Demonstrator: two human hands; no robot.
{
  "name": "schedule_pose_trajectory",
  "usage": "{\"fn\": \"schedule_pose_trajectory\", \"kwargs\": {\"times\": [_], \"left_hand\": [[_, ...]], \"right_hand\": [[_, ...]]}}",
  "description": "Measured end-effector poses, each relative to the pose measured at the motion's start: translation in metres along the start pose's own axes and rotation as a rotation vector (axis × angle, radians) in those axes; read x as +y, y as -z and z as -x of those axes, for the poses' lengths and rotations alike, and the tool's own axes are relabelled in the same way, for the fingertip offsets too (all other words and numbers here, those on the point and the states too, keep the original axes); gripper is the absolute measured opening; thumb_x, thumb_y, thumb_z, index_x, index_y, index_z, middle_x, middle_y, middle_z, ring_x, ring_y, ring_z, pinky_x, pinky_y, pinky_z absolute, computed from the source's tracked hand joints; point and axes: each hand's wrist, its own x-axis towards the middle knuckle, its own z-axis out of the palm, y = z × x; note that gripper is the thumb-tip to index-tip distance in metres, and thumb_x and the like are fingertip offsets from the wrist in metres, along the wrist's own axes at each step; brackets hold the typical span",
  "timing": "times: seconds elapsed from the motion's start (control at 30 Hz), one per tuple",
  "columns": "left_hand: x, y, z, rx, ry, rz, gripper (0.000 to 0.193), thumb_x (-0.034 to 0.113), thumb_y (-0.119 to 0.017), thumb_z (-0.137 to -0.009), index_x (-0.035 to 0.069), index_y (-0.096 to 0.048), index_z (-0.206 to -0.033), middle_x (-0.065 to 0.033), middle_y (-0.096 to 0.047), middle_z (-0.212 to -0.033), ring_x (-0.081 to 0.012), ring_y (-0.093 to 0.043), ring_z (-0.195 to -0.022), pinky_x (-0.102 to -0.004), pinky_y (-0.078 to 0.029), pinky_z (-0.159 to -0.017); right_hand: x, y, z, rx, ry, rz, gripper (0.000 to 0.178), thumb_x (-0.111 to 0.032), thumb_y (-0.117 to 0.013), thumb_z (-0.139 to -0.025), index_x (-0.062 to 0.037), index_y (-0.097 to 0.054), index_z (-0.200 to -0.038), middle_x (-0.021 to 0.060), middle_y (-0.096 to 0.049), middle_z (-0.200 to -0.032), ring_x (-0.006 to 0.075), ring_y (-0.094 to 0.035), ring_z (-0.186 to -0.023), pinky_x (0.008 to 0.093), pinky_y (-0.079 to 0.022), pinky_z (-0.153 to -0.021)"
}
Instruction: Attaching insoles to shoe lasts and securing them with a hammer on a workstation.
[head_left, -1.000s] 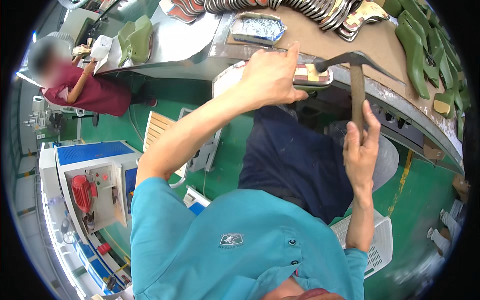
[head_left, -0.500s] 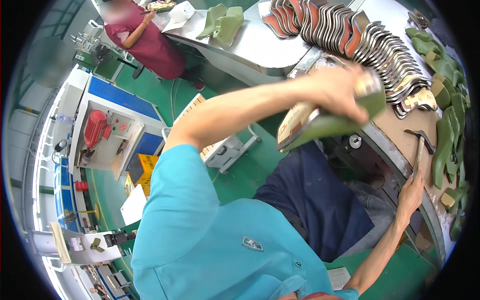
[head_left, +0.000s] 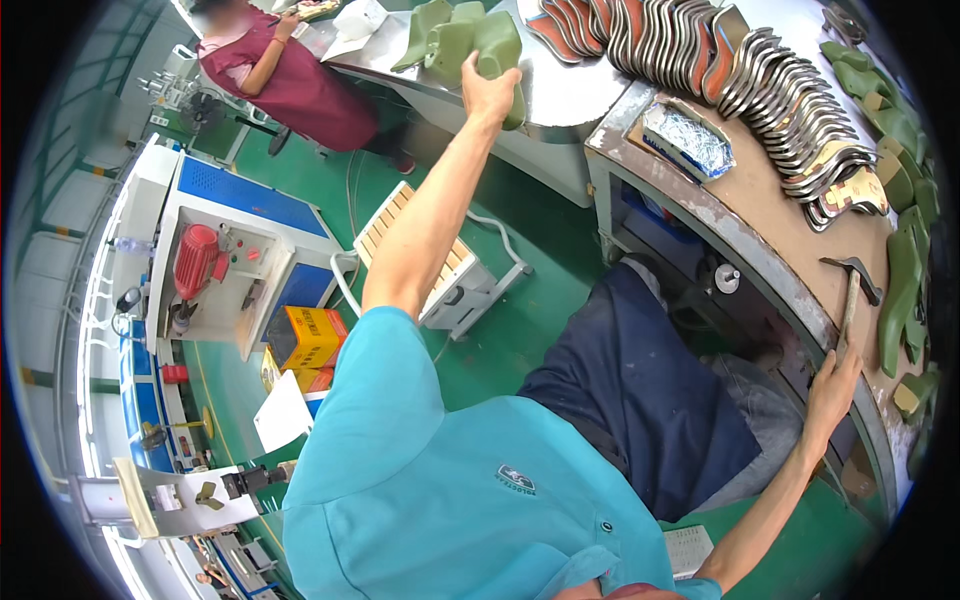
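At arm's length over the metal tabletop, my left hand (head_left: 488, 92) is closed on a green shoe last (head_left: 499, 45). Beside it stand other green shoe lasts (head_left: 428, 30), touching or nearly touching the held one. My right hand (head_left: 833, 385) rests at the curved edge of the workbench, fingers wrapped round the handle end of a hammer (head_left: 851, 305). The hammer's dark head lies on the brown bench top, next to a row of green shoe lasts (head_left: 903, 295).
Long rows of curved insoles (head_left: 790, 115) line the workbench (head_left: 770, 215). Near its corner sits an open box of small shiny pieces (head_left: 690, 138). A slatted stool (head_left: 450, 265) stands on the green floor. Another person in a dark red apron (head_left: 300, 90) works at the far table.
My left hand has swung from above the workbench to the far table, carrying the shoe last. The box of shiny pieces is now uncovered. My right hand stays on the hammer.
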Motion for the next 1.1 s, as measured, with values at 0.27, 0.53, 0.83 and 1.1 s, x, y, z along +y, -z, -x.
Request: {"fn": "schedule_pose_trajectory", "kwargs": {"times": [0.27,0.53,0.83,1.1], "left_hand": [[0.004,-0.001,-0.011,-0.231,0.194,0.061,0.087,0.006,-0.074,-0.065,-0.002,-0.031,-0.141,-0.0202,-0.056,-0.118,-0.0247,-0.061,-0.097,-0.0358,-0.053,-0.077],[0.002,-0.031,-0.024,-0.143,0.166,0.073,0.084,0.0,-0.073,-0.064,-0.003,-0.033,-0.137,-0.0163,-0.061,-0.106,-0.0254,-0.062,-0.087,-0.0382,-0.054,-0.071],[-0.05,0.032,-0.129,-0.449,-0.064,-0.017,0.064,0.009,-0.071,-0.075,-0.003,-0.044,-0.131,-0.0129,-0.065,-0.099,-0.0206,-0.063,-0.087,-0.0344,-0.052,-0.077],[0.059,-0.026,-0.015,-0.358,-0.704,-0.36,0.037,0.01,-0.057,-0.087,0.003,-0.056,-0.123,-0.0138,-0.062,-0.12,-0.0245,-0.058,-0.112,-0.0341,-0.044,-0.096]], "right_hand": [[0.001,0.001,0.002,0.002,0.052,-0.032,0.044,-0.008,-0.049,-0.094,-0.0174,-0.044,-0.137,0.0174,-0.052,-0.118,0.0369,-0.054,-0.107,0.0431,-0.044,-0.087],[0.006,0.004,0.003,0.042,0.073,0.018,0.044,-0.008,-0.05,-0.093,-0.0152,-0.045,-0.136,0.0171,-0.052,-0.123,0.0359,-0.053,-0.112,0.0418,-0.044,-0.091],[-0.032,0.012,-0.001,0.043,0.101,-0.073,0.042,-0.003,-0.059,-0.084,-0.01,-0.054,-0.125,0.017,-0.056,-0.103,0.0358,-0.056,-0.099,0.0429,-0.047,-0.084],[0.053,0.046,-0.06,0.37,-0.192,0.168,0.069,-0.046,-0.068,-0.08,-0.0057,-0.049,-0.132,0.0216,-0.055,-0.121,0.0383,-0.054,-0.11,0.0469,-0.043,-0.091]]}}
